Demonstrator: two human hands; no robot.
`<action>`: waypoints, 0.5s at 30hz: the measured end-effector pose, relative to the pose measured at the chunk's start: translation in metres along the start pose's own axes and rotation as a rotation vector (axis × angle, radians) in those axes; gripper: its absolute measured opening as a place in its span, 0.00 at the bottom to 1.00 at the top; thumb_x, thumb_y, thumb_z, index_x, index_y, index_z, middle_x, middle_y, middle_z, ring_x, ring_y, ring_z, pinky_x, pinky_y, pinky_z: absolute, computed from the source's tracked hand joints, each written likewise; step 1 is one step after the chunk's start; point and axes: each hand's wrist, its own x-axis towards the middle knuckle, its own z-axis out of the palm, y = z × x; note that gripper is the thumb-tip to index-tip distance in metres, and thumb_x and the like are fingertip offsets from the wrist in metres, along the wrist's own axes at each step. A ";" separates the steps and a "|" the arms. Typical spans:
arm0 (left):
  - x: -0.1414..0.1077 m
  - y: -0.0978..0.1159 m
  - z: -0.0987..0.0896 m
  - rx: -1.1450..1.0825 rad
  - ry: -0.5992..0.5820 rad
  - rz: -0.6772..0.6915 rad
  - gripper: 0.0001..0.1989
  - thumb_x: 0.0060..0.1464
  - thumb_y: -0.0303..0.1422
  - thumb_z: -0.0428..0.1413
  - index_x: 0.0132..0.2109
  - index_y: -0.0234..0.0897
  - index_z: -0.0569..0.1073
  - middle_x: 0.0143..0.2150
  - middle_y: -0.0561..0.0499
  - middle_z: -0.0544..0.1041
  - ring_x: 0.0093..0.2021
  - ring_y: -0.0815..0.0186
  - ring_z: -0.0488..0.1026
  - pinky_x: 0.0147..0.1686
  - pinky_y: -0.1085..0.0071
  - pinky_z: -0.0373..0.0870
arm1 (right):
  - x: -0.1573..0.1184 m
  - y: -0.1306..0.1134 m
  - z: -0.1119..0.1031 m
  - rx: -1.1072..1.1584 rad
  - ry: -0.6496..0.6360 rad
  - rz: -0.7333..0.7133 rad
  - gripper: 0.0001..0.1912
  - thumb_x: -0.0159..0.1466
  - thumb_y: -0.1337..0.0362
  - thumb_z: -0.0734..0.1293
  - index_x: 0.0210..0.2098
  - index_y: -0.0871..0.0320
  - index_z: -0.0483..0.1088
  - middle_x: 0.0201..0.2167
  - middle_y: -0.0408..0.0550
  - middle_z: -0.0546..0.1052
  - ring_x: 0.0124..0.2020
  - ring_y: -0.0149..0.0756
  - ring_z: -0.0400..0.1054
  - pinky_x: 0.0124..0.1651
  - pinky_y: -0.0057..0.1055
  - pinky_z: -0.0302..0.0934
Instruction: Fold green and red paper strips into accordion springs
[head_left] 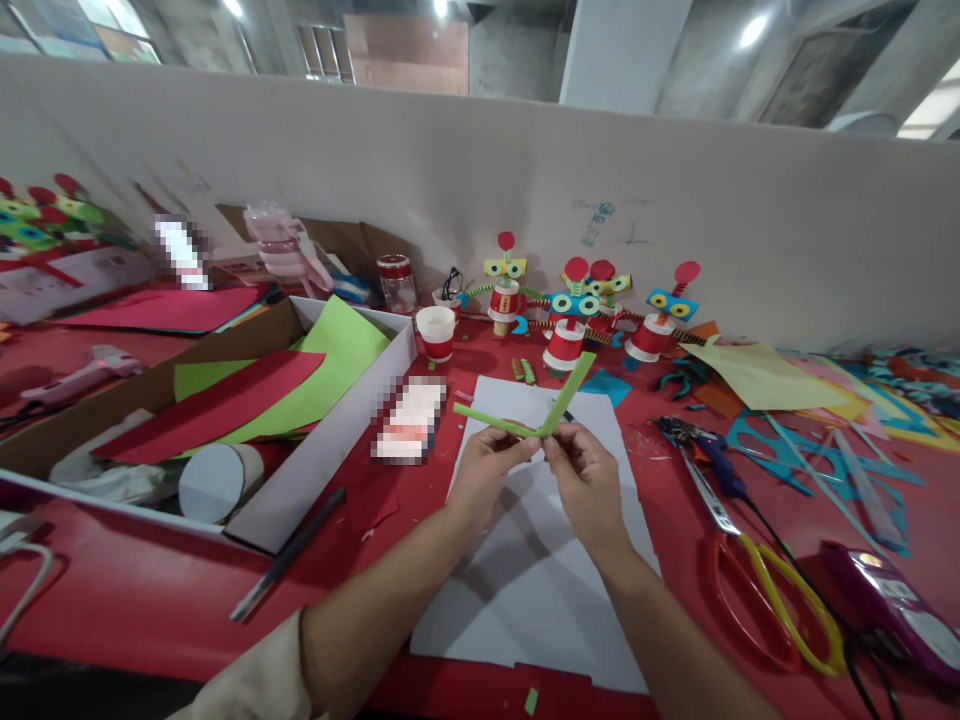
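Note:
My left hand [489, 462] and my right hand [583, 474] meet above a white sheet [540, 600] on the red table. Between them they pinch green paper strips [571, 392] where the strips meet at an angle. One arm of the paper points up and right from my right hand; the other sticks out leftward over my left fingers. The fingertips of both hands are closed on this joint. Whether the strips are glued or folded there is hidden by the fingers. Past the sheet, two small folded green pieces [523, 371] lie on the table.
Several paper-cup robot figures [567, 345] stand along the white partition. A white box [330, 440] with coloured paper is at left, a cup [436, 334] behind it. On the right lie large scissors [787, 600], a glue gun [705, 450], blue rulers [825, 460] and a purple device [892, 605].

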 end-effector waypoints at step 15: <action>0.003 0.002 -0.004 0.042 -0.124 -0.020 0.11 0.42 0.35 0.66 0.33 0.35 0.76 0.28 0.52 0.73 0.32 0.68 0.68 0.38 0.70 0.63 | 0.000 -0.003 0.001 0.099 -0.019 0.050 0.08 0.60 0.59 0.67 0.35 0.57 0.73 0.29 0.45 0.75 0.29 0.33 0.67 0.32 0.30 0.61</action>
